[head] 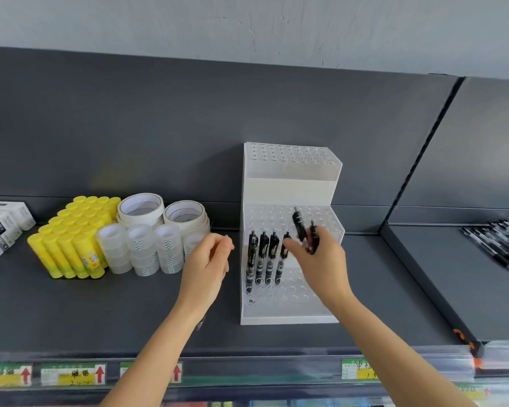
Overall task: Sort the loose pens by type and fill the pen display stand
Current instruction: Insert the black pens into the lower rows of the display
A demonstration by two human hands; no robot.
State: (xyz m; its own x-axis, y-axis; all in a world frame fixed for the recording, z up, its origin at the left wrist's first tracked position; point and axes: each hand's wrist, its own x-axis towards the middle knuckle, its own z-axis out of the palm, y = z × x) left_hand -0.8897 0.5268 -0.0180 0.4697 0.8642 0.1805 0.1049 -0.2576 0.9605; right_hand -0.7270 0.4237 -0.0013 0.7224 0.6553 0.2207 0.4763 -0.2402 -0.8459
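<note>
Head view: right fingers (292,245) pinch two black pens (299,227) over the pen display stand (288,190); left fingers (218,245) curled, contents unclear.

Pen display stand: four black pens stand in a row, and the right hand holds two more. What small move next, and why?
Probably lower one of the two held pens in the right hand into the free hole just right of the four standing pens in the stand. They look like the same type, and the hand hovers at that row's end.
</note>
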